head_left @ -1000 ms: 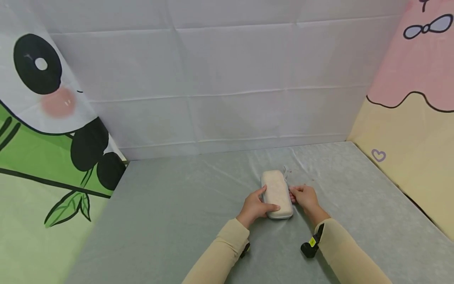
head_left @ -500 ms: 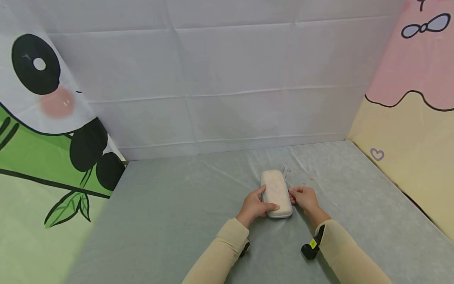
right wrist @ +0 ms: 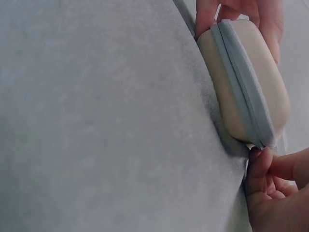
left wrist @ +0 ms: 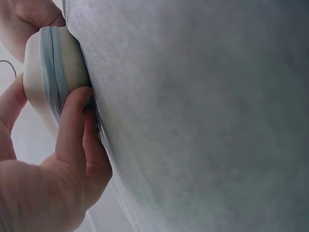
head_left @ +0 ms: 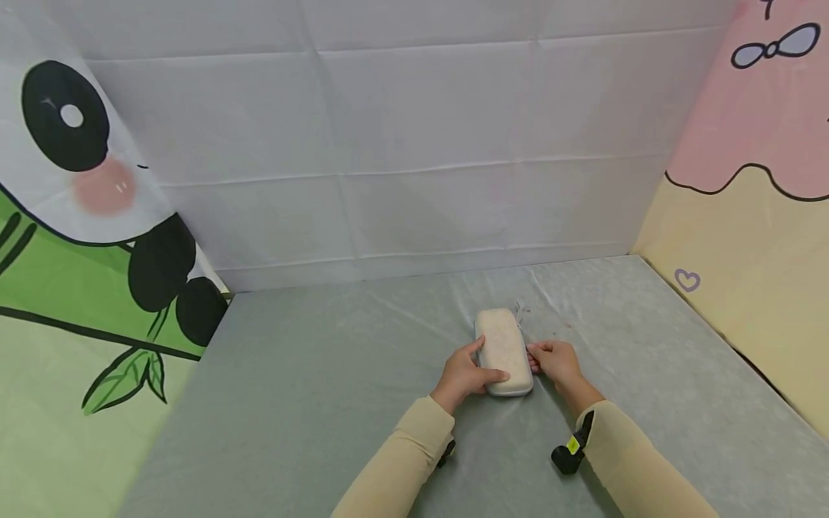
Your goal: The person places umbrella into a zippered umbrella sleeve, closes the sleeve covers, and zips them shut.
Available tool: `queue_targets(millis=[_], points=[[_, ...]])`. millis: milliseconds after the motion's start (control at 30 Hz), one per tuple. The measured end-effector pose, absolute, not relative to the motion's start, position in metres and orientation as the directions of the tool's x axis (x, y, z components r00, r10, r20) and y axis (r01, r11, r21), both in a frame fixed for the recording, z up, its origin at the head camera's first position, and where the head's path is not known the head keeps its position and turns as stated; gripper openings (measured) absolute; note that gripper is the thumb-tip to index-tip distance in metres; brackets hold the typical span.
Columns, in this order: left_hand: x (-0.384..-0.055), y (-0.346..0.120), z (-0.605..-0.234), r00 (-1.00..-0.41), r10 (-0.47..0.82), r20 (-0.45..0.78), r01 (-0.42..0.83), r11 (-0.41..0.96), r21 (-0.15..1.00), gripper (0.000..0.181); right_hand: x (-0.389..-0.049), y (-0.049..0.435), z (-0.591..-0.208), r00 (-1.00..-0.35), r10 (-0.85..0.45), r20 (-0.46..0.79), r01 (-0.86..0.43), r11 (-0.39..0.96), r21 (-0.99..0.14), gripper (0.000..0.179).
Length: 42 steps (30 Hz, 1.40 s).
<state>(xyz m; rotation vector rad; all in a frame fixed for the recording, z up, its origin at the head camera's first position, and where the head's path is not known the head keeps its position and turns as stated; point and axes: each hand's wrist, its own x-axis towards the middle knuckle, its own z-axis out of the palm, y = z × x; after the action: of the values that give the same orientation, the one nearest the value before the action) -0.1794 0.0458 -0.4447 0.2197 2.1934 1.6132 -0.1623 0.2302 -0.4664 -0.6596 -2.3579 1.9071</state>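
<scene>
A cream zip-up case (head_left: 504,345) lies on the grey tabletop, its long side running away from me. My left hand (head_left: 465,373) grips it from the left, thumb across the top near the front end and fingers along the side. A light blue zipper (right wrist: 241,79) runs around the closed edge of the case in the right wrist view. At the case's right side my right hand (head_left: 555,362) pinches the zipper pull between thumb and forefinger; the fingertips mostly hide the pull. In the left wrist view the left fingers (left wrist: 72,123) press against the zippered side.
Grey cloth covers the table (head_left: 311,388). A thin cord loop (head_left: 520,311) sticks out by the far right corner of the case. A white sheet (head_left: 414,144) stands behind, with printed cartoon panels to the left and right.
</scene>
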Motion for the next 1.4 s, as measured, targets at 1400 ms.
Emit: queue_targets(millis=[1400], points=[[-0.1801,0.0484,-0.448,-0.91,0.355,-0.216,-0.096,0.327,0.94,0.085,-0.1533,0.2322,-0.4689,-0.921,0.32,-0.224,0.295,0.193,-0.936,0.022]])
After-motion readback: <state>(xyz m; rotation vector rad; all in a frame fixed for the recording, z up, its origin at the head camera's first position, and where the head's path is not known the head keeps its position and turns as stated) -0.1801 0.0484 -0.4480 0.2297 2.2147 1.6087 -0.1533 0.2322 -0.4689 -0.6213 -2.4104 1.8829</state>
